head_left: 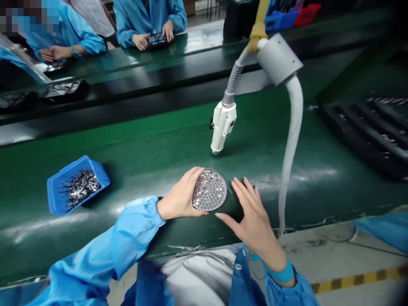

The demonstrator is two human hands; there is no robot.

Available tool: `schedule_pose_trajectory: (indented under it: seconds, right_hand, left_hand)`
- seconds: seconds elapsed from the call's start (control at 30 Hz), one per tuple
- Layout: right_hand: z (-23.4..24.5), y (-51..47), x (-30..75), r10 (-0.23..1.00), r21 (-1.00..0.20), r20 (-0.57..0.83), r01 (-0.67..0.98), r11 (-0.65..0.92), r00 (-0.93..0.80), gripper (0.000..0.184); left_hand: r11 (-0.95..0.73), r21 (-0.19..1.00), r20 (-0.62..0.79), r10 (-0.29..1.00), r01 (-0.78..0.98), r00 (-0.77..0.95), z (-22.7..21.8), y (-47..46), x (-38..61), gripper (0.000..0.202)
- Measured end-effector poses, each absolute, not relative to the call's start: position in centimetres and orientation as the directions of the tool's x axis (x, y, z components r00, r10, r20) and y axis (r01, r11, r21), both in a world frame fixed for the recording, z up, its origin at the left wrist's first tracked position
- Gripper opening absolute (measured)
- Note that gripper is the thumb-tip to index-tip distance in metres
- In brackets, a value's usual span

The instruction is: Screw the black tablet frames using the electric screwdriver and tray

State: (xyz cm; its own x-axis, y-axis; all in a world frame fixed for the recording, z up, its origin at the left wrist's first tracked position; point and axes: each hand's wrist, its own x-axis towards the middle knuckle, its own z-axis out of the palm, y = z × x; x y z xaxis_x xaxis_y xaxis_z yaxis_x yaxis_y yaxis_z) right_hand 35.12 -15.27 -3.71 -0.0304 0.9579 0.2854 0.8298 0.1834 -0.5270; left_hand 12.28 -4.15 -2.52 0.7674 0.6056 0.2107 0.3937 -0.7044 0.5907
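Right hand (253, 216): fingers spreading wide, thumb standing well off them, holding nothing; it's hovering just right of the disc, not touching. Blue band (280, 272) wrapping that wrist. Left hand (181, 195): half-open C, thumb and fingers cupping the left edge of the round pocketed disc (214, 193). Disc is sitting on the green bench (153, 157) between both hands; tiny shiny bits are crowding its left side, round pockets showing across the rest.

Blue bin (55, 191) is sitting left, holding a pile of dark and silver parts (84, 187). Grey hose (291, 140) is rising on the right; white tool (223, 123) is hanging nose-down beyond the disc. Black tray (360, 136) is lying far right.

Across the line, a co-worker in blue is handling a dark unit (157, 41) two-handed; another is working beside them.
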Motion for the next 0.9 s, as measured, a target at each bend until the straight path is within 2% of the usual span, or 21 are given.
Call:
schedule_pose_trajectory:
  seconds: [0.1, 0.23, 0.3, 0.4, 0.53, 0.7, 0.77, 0.83, 0.9]
  right_hand:
    - [-3.3, -14.4, 35.2, 0.969, -0.533, 0.224, 0.819, 0.212, -0.106, 0.093]
    - [-2.8, -13.2, 35.0, 0.977, -0.531, 0.109, 0.821, 0.211, -0.181, 0.115]
    - [-2.5, -12.5, 34.9, 0.976, -0.527, 0.068, 0.823, 0.212, -0.207, 0.123]
    - [-2.1, -11.3, 34.9, 0.969, -0.535, 0.043, 0.813, 0.228, -0.244, 0.128]
    - [-1.8, -10.5, 34.0, 0.975, -0.56, 0.051, 0.802, 0.207, -0.217, 0.118]
    - [-1.8, -12.1, 30.6, 0.989, -0.561, 0.145, 0.826, 0.047, 0.042, 0.106]
    - [-1.8, -13.1, 30.1, 0.983, -0.527, 0.169, 0.849, 0.03, 0.07, 0.103]
    - [-1.5, -13.6, 30.5, 0.979, -0.478, 0.204, 0.873, 0.095, 0.005, 0.086]
    - [-1.1, -13.7, 31.5, 0.961, -0.423, 0.255, 0.881, 0.211, -0.108, 0.059]
  left_hand:
    - [-0.756, 0.62, 0.229, 0.433, 0.212, 0.872, -2.4, -1.3, 12.7, 0.119]
    - [-0.737, 0.663, 0.113, 0.274, 0.133, 0.955, -1.3, 1.6, 12.8, 0.123]
    - [-0.718, 0.681, 0.086, 0.273, 0.144, 0.958, -1.3, 1.8, 12.4, 0.13]
    - [-0.67, 0.718, 0.111, 0.377, 0.188, 0.919, -2.2, 1.0, 11.3, 0.136]
    - [-0.645, 0.742, 0.204, 0.476, 0.182, 0.856, -3.8, -0.7, 10.6, 0.133]
    - [-0.684, 0.708, 0.197, 0.431, 0.177, 0.881, -4.3, -0.9, 11.3, 0.135]
    - [-0.689, 0.702, 0.184, 0.416, 0.177, 0.89, -4.2, -0.8, 11.5, 0.136]
    - [-0.687, 0.705, 0.184, 0.419, 0.178, 0.889, -4.1, -0.9, 11.6, 0.137]
    - [-0.682, 0.71, 0.198, 0.432, 0.175, 0.88, -4.1, -1.1, 11.3, 0.136]
